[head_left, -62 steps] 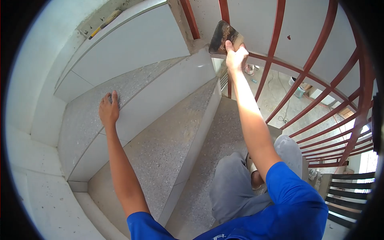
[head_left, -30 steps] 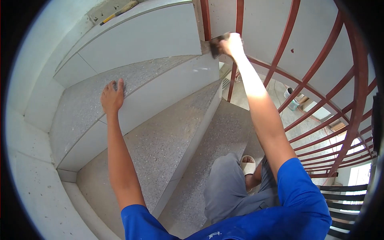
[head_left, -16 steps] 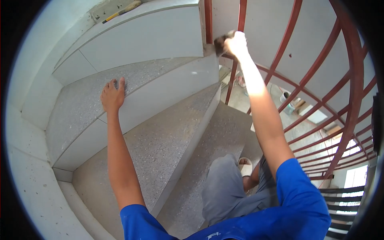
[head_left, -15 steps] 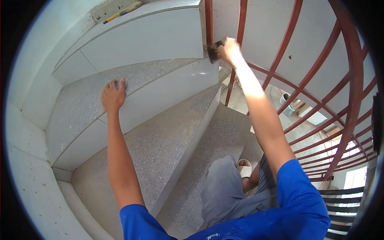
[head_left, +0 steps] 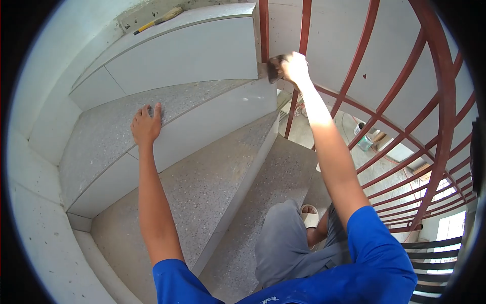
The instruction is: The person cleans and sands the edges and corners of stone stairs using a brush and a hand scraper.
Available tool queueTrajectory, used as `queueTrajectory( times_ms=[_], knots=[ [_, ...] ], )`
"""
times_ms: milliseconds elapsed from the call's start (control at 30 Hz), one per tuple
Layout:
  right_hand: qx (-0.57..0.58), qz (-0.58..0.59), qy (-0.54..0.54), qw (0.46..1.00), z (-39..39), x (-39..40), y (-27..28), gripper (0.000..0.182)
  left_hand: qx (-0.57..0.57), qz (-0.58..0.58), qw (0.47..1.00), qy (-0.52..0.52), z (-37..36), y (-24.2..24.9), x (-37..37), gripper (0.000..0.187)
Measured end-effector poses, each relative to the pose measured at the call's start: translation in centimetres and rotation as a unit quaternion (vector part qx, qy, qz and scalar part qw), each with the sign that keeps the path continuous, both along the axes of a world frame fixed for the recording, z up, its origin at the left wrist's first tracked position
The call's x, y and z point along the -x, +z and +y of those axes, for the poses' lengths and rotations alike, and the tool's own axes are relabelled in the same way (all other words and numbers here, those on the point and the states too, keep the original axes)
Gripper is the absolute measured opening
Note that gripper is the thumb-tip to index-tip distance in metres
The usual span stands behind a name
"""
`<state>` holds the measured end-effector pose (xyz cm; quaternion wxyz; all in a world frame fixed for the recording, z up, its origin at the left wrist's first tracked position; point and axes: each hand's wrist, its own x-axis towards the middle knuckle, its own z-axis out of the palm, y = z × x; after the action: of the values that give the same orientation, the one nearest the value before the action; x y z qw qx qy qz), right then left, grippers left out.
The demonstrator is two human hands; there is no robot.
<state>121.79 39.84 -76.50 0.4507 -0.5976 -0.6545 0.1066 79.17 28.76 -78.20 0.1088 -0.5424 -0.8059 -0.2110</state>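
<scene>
My left hand (head_left: 146, 124) lies flat on the speckled stair tread (head_left: 106, 131), fingers stretched out near its front edge, with nothing held. At the narrow end of the same step, beside the red railing bars, my right hand (head_left: 295, 68) is closed on a dark, flat-bladed scraper (head_left: 275, 68). The fingers and motion blur partly hide the tool, so its handle does not show. Its blade is by the corner where the white riser (head_left: 192, 50) meets the railing.
A paintbrush (head_left: 159, 20) with a yellow handle lies on the upper step by the wall. The red metal railing (head_left: 357, 53) curves along the right side. Through the bars, a bucket (head_left: 364, 143) stands on the floor below. More wedge-shaped steps (head_left: 202, 167) descend toward my legs.
My right hand and the scraper have moved slightly right and down. My left hand stays on the tread; the whole view has shifted a little.
</scene>
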Motion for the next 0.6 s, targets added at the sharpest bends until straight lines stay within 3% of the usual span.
queueTrajectory(
  times_ms=[33,67,200,233,267,333,533,567,600],
  knots=[
    [0.043,0.083,-0.017,0.995,-0.6,0.2,0.8,0.023,-0.003,-0.002,1.000,0.004,0.0,-0.1,0.0,0.065],
    [-0.020,0.062,-0.071,0.995,0.3,1.3,-1.1,0.022,-0.002,-0.001,1.000,0.002,0.0,-0.1,0.0,0.064],
    [0.034,0.030,0.031,0.998,0.4,-0.2,0.6,0.024,-0.004,0.009,1.000,0.004,0.0,-0.1,0.0,0.064],
    [0.037,0.166,0.013,0.985,0.2,1.2,-0.3,0.021,-0.007,0.003,1.000,0.007,-0.1,-0.1,0.0,0.064],
    [0.001,0.026,-0.016,1.000,0.6,1.0,-0.6,0.021,-0.005,0.003,1.000,0.004,-0.1,-0.1,0.0,0.064],
    [0.043,-0.086,0.047,0.994,2.0,-0.5,-0.8,0.022,-0.003,0.004,1.000,0.000,0.1,0.1,-0.2,0.065],
    [0.094,0.161,0.092,0.978,0.3,-1.1,-0.6,0.024,-0.009,0.005,1.000,0.009,0.0,-0.1,0.3,0.065],
    [0.161,0.119,0.011,0.980,0.2,-0.2,0.1,0.026,-0.006,0.001,1.000,0.011,-0.1,0.1,0.1,0.065],
    [0.019,0.132,0.007,0.991,0.0,1.1,-2.2,0.024,0.001,0.000,1.000,0.006,0.0,0.2,-0.2,0.065]
  ],
)
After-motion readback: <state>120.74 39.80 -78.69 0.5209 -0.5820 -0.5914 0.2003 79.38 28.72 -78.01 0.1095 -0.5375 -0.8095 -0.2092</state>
